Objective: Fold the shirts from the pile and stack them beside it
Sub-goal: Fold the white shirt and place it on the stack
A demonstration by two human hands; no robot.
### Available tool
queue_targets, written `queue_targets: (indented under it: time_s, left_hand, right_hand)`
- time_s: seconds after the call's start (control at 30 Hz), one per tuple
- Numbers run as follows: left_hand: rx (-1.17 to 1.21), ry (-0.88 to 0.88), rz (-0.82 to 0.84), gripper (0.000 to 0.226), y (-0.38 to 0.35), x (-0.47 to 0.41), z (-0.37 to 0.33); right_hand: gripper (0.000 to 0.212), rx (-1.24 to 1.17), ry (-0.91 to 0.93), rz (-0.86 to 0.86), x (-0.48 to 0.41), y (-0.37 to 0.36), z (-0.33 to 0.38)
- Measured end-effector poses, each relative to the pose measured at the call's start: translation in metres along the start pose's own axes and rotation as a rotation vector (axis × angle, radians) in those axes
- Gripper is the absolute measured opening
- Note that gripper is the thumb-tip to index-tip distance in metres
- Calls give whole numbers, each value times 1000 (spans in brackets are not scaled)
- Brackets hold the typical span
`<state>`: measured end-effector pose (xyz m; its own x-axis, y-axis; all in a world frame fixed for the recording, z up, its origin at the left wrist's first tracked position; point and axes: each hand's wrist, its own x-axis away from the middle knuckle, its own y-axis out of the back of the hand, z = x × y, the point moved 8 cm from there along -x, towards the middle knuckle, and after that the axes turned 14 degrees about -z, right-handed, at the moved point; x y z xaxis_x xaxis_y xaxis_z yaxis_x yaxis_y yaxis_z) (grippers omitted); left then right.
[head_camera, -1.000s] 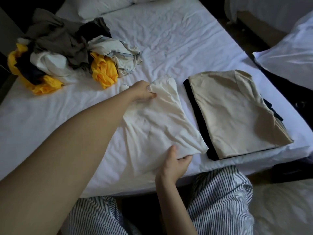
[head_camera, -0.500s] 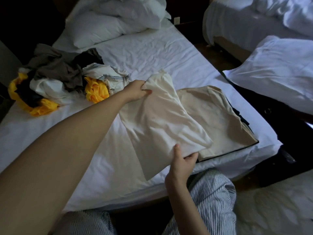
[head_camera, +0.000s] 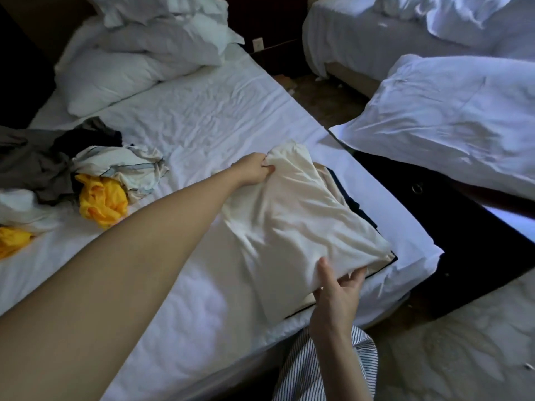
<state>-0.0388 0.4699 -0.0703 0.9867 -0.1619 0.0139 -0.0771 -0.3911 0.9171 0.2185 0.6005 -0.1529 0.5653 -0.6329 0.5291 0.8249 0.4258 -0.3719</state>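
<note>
Nearest the camera, striped trousers point(head_camera: 318, 371) are seen below the edge of the bed point(head_camera: 202, 285), which is covered by a white sheet. Just above them, the right hand point(head_camera: 337, 293) is clamped on the near corner of a folded cream shirt point(head_camera: 295, 227). The thumb is laid on top of the cloth and the fingers are tucked under its edge, so the corner is pinched between them.

The shirt is spread over the stack point(head_camera: 360, 211) of folded garments at the bed's right-hand corner. Of the stack, only 1 pale edge and a dark layer are exposed along the far and right sides. The shirt appears to be lying on the stack, though full contact cannot be confirmed from this angle.

Farther on, the shirt's far edge is bunched inside the left hand point(head_camera: 254, 172), whose fingers are curled tightly round the cloth. The bare left forearm is stretched across the sheet from the lower left.

To the left, well apart from the stack, the pile point(head_camera: 101, 198) of unfolded shirts is heaped on the sheet, with yellow, grey, black and white pieces tangled together. Beyond it, white pillows point(head_camera: 115, 73) are heaped at the head of the bed. On the right, a large pillow point(head_camera: 463, 117) is rested on dark furniture point(head_camera: 451, 215), and a further bed point(head_camera: 362, 44) is seen at the back.
</note>
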Motion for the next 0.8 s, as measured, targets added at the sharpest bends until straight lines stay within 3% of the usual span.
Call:
queue_targets:
  time_s: [0.2, 0.33, 0.47, 0.53, 0.7, 0.8]
  left_hand:
    - [-59, 54, 23, 42, -62, -23, -12]
    - [-163, 60, -206, 45, -79, -13, -2]
    - [-92, 62, -249, 39, -66, -20, -4]
    - [-60, 22, -307, 35, -54, -24, -10]
    - [-35, -8, -367, 40, -58, -20, -7]
    - [-53, -19, -375, 42, -64, -17, -5]
  right_hand:
    - [41, 135, -100, -51, -55, 30, -15]
    - [35, 112, -175, -48, -64, 36, -15]
    - [7, 80, -170, -87, -75, 36, -13]
    - [2, 41, -151, -94, -75, 32, -11]
    - [9, -76, -184, -115, -72, 33, -15]
    - [58, -121, -356, -29, -74, 23, -21]
